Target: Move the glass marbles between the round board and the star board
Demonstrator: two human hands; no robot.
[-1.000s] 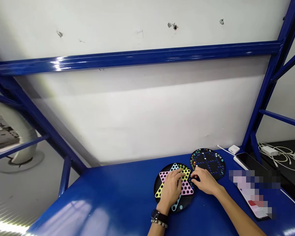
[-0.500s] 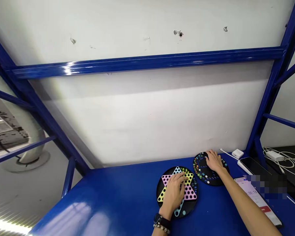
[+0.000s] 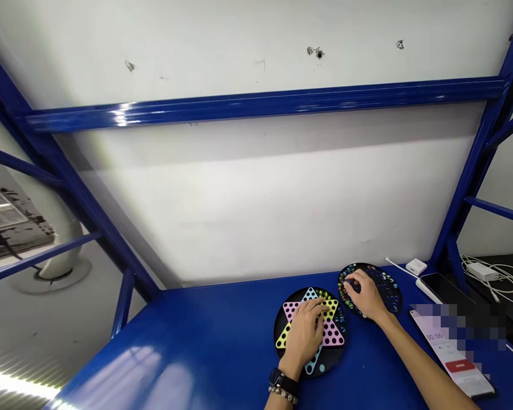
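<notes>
Right fingers are curled close to the thumb above the dark round tray; can't tell if they've got anything. Marbles sit in that tray right beside them, probably light, hard and slippery, so I'd pinch one around its middle. Left fingers are loosely spread over the star board, no clear grip. Likely stiff and light, best held by the rim. Green and blue marbles line its edge past those fingertips.

A black board bears a black-dotted star in pink, yellow and pale blue; the tabletop is a deep blue.
</notes>
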